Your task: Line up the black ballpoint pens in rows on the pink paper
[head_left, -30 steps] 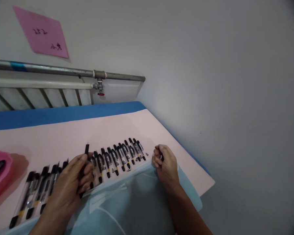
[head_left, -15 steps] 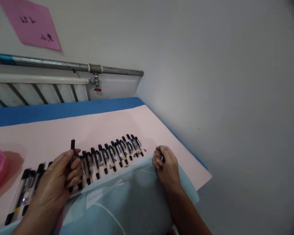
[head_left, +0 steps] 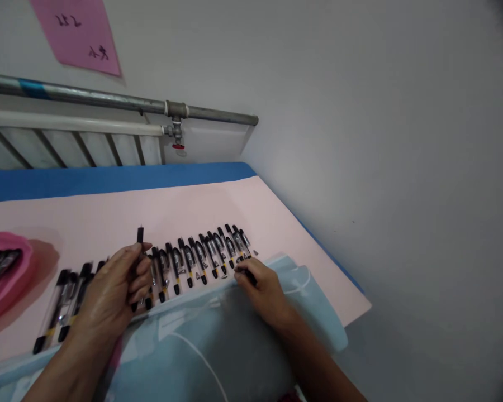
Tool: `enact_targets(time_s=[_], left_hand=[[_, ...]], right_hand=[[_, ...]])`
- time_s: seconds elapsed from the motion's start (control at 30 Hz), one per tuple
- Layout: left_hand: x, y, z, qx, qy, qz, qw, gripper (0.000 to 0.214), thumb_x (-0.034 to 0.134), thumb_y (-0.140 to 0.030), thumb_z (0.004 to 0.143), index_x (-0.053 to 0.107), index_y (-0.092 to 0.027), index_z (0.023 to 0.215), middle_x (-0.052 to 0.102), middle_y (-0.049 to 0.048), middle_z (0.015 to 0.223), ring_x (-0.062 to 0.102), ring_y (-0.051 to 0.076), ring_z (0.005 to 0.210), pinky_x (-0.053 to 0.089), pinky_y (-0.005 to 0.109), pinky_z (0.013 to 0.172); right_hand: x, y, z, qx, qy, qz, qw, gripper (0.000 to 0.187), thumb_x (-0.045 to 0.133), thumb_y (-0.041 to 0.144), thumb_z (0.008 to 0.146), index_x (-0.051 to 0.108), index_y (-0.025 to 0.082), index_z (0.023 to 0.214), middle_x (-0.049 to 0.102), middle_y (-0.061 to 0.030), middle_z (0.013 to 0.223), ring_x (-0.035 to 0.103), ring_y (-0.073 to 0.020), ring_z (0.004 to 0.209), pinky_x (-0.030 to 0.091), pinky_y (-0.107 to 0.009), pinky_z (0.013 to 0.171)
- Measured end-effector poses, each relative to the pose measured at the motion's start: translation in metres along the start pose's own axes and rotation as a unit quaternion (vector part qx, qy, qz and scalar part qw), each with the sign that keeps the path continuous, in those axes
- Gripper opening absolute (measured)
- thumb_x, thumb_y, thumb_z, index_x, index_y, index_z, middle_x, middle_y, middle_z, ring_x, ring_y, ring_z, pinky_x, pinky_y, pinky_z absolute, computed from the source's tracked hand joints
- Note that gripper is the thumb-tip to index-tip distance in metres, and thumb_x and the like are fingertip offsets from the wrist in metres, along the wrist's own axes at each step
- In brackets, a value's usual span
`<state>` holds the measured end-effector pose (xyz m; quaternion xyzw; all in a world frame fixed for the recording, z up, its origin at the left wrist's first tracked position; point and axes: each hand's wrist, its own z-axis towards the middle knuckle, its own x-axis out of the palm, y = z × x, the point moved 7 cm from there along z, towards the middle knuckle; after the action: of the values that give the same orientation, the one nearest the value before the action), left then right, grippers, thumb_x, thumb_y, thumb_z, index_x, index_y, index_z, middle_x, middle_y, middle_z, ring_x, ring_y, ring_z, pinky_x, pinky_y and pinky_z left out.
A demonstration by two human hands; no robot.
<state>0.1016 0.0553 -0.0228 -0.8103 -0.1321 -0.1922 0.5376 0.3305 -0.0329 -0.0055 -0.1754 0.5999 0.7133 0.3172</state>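
Observation:
My left hand point(head_left: 119, 287) is closed round a pen point(head_left: 140, 234), held upright with its black grip and thin point above the fingers. The rest of that pen is hidden in the hand. My right hand point(head_left: 262, 287) is closed on a small black piece point(head_left: 248, 274), its kind unclear. Its fingertips are pinched over the front edge of the row of pens. Disassembled clear-barrelled pens with black caps point(head_left: 188, 257) lie side by side on the pink sheet. Small silver cone tips point(head_left: 198, 276) lie among them.
A pink basin point(head_left: 23, 285) with black pens stands at the left. A pale blue plastic sheet point(head_left: 318, 312) covers the near edge. Beyond the pink table sheet point(head_left: 193, 206) runs a blue strip. A metal pipe with a valve point(head_left: 176, 131) and the wall bound the back and right.
My right hand has moved left and in to the right end of the pen row. The left hand still holds its pen upright. The view has shifted slightly left.

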Motion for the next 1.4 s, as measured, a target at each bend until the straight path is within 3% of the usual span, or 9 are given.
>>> enact_targets(time_s=[0.2,0.5,1.4], left_hand=[[0.003,-0.002,-0.002,-0.001,-0.008,0.011,1.0,0.02,0.064,-0.034,0.07,0.057,-0.019,0.083,0.038,-0.009,0.049,0.026,0.001,0.032,0.02,0.01,0.026],[-0.001,0.005,0.0,-0.01,-0.019,0.035,0.999,0.021,0.062,-0.037,0.071,0.058,-0.019,0.081,0.038,-0.0081,0.051,0.026,0.001,0.033,0.018,0.011,0.027],[0.001,0.003,-0.001,0.004,-0.014,0.045,0.999,0.024,0.062,-0.038,0.07,0.058,-0.018,0.083,0.041,-0.0082,0.05,0.026,0.002,0.032,0.018,0.011,0.027]], right_hand=[[0.015,0.009,0.002,0.011,0.069,-0.164,0.984,0.013,0.043,0.019,0.084,0.056,0.019,0.083,0.058,-0.0033,0.086,0.053,-0.0142,0.079,0.038,-0.025,0.07],[0.028,0.01,0.003,0.071,0.087,-0.294,0.949,0.019,0.041,0.032,0.088,0.053,0.019,0.082,0.058,-0.0045,0.09,0.056,-0.0174,0.079,0.034,-0.027,0.065],[0.027,0.008,0.008,0.076,0.087,-0.285,0.952,0.011,0.047,0.024,0.082,0.051,0.018,0.074,0.059,-0.0039,0.077,0.053,-0.015,0.07,0.028,-0.026,0.06]])
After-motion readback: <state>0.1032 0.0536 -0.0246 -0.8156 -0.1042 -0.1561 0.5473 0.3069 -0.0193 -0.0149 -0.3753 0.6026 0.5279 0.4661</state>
